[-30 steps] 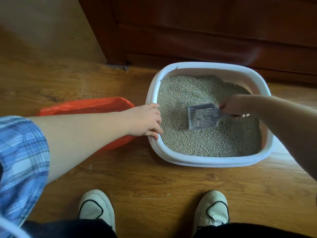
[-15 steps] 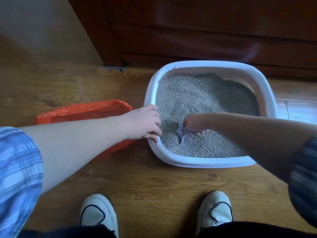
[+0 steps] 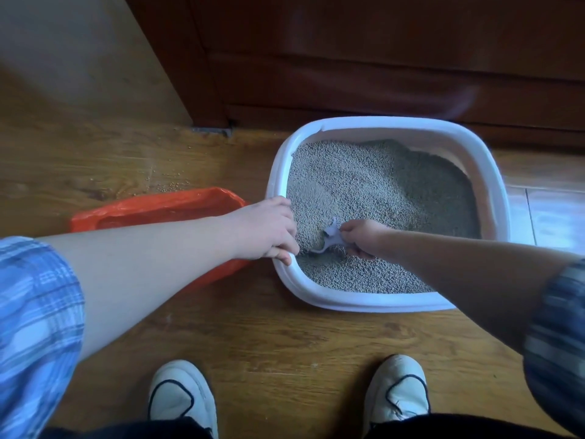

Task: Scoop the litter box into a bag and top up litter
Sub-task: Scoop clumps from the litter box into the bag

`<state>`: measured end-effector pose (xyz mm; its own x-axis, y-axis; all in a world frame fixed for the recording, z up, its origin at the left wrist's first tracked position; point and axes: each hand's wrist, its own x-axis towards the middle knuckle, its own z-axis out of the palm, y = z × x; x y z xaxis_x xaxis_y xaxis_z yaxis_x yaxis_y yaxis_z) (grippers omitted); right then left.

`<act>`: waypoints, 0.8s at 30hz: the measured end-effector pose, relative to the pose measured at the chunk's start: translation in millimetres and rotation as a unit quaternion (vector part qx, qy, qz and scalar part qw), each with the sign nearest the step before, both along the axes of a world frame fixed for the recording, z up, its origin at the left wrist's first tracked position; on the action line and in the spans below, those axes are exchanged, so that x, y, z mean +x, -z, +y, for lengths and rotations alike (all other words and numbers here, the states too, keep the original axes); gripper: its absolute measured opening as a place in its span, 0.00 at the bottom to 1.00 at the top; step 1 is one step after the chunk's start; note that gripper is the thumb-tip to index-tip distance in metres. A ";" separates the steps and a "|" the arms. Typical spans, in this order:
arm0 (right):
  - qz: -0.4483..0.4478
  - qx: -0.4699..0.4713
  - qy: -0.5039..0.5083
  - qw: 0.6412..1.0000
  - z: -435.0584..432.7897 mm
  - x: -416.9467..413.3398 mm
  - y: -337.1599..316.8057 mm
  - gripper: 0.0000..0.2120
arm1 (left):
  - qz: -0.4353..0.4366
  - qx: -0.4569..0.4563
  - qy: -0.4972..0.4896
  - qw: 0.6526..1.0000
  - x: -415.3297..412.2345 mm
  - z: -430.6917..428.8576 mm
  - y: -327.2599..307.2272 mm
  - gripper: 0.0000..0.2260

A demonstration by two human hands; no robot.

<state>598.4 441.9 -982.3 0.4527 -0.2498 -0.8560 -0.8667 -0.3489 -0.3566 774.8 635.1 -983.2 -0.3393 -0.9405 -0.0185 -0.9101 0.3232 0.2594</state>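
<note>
Digging near the tray's left wall at frame centre, the right hand (image 3: 361, 237) gripped the scoop (image 3: 330, 237), its blade buried in litter (image 3: 380, 191). Left hand (image 3: 269, 228) fingers curled over the litter box (image 3: 493, 191) rim; orange bag (image 3: 158, 207) lay just left. Litter judged loose and heavy; scoop stiff, best held by handle.

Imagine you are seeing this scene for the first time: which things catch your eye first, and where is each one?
The white litter box, full of grey litter, stands on the wooden floor right of centre. The orange bag lies just left of it. The left hand grips the box's left rim while the right hand digs the grey scoop into the litter.
</note>
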 end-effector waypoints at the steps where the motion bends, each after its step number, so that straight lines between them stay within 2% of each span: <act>1: -0.016 -0.006 0.011 1.000 1.6 2.8 0.1 0.09 | -0.001 -0.003 0.000 1.000 -0.4 0.0 -0.8 0.19; 6: -0.071 -0.062 -0.004 0.996 2.0 18.0 -7.1 0.11 | -0.025 -0.004 0.000 1.000 -3.1 -0.1 -5.5 0.21; 12: -0.105 0.033 0.131 0.985 -8.5 16.4 -20.4 0.09 | -0.030 0.009 0.001 1.000 -3.9 -0.1 -8.4 0.20; 17: -0.111 -0.067 0.088 0.988 -27.3 11.0 -27.5 0.09 | -0.041 0.021 0.001 0.999 -4.2 0.1 -10.8 0.17; 20: -0.136 -0.136 0.041 0.980 -42.8 -0.3 -29.2 0.12 | -0.037 0.028 -0.008 0.999 -5.1 0.1 -10.2 0.18; 24: -0.175 -0.184 -0.002 0.967 -56.5 -10.6 -40.4 0.13 | -0.043 0.037 -0.014 0.998 -4.3 -0.3 -8.9 0.18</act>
